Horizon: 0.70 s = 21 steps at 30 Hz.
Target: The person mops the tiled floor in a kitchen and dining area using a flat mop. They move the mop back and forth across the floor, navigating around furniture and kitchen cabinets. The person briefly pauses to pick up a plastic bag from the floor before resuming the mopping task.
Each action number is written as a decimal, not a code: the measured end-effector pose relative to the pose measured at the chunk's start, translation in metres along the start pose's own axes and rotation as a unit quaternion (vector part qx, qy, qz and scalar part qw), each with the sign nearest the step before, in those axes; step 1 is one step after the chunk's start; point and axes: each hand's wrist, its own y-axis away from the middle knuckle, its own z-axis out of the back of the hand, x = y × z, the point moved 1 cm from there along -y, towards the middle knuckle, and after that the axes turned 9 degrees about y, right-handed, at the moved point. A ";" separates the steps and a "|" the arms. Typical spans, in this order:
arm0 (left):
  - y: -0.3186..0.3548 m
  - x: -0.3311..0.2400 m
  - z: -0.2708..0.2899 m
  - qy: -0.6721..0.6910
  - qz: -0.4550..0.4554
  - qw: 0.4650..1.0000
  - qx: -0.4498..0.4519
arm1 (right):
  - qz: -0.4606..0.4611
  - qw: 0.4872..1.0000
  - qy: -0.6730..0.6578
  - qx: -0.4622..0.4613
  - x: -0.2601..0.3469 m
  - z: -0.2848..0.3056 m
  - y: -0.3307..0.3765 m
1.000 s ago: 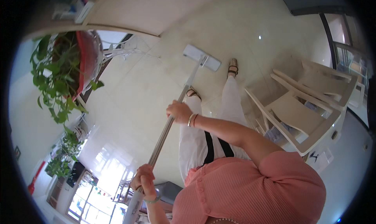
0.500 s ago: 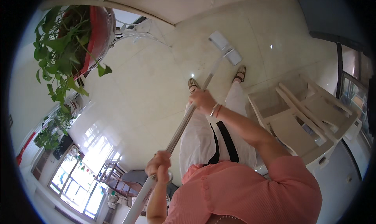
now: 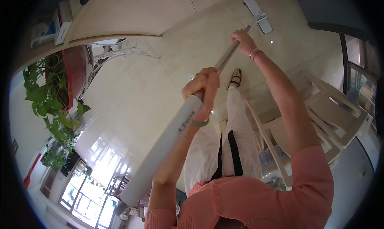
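Note:
A flat mop slants across the view, its thick pale-grey handle end [image 3: 162,147] at the lower left and its long white flat head [image 3: 253,8] lying on the tiled floor at the far right. My left hand [image 3: 203,85] is wrapped round the handle near the middle, just where the thick grip meets the thinner metal pole. Farther along, closer to the mop head, my right hand [image 3: 244,43] is closed round the metal pole. Both arms are stretched forward, the right one more so. The underside of the mop head is hidden.
Cream plastic chairs [image 3: 320,109] stand to the right. At the left a leafy plant hangs from a red pot [image 3: 76,75] by a white metal stand [image 3: 120,53]. A beige cabinet [image 3: 132,17] and a dark-grey box-like unit [image 3: 328,9] border the far floor.
The mop head has slid farther away and to the right. Both hands have moved forward with the handle, whose near end now shows. The plant and chairs have shifted as my view turned.

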 end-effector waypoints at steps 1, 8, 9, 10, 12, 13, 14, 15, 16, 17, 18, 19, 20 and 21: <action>-0.003 -0.002 0.004 0.025 -0.023 0.999 0.003 | 0.016 1.000 -0.005 -0.006 0.000 -0.010 0.004; 0.104 -0.065 0.095 -0.080 0.012 0.991 -0.107 | 0.079 0.997 -0.004 0.026 0.149 -0.081 0.023; 0.120 -0.077 0.109 -0.083 0.022 0.989 -0.117 | 0.074 0.996 0.000 0.057 0.167 -0.103 0.025; 0.141 -0.091 0.123 -0.131 0.065 0.977 -0.156 | 0.100 0.993 -0.015 0.063 0.194 -0.120 0.029; 0.189 -0.121 0.148 -0.161 0.119 0.951 -0.234 | 0.106 0.988 -0.051 0.096 0.258 -0.135 0.044; 0.215 -0.135 0.158 -0.146 0.128 0.942 -0.275 | 0.126 0.984 -0.055 0.111 0.287 -0.143 0.056; 0.238 -0.147 0.165 -0.179 0.124 0.933 -0.285 | 0.143 0.980 -0.058 0.125 0.314 -0.149 0.068; 0.261 -0.160 0.170 -0.213 0.123 0.922 -0.298 | 0.161 0.975 -0.062 0.140 0.342 -0.157 0.080; 0.276 -0.174 0.173 -0.192 0.104 0.926 -0.309 | 0.166 0.974 -0.088 0.128 0.364 -0.169 0.097; 0.292 -0.187 0.177 -0.170 0.087 0.927 -0.322 | 0.170 0.964 -0.093 0.184 0.387 -0.166 0.109; 0.306 -0.200 0.183 -0.148 0.089 0.924 -0.342 | 0.173 0.961 -0.103 0.190 0.407 -0.166 0.123; 0.318 -0.211 0.191 -0.125 0.090 0.920 -0.361 | 0.176 0.957 -0.090 0.213 0.423 -0.164 0.131; 0.325 -0.218 0.198 -0.099 0.092 0.917 -0.375 | 0.178 0.953 -0.075 0.235 0.438 -0.162 0.138; 0.328 -0.220 0.200 -0.088 0.086 0.924 -0.362 | 0.192 0.941 -0.082 0.267 0.444 -0.162 0.143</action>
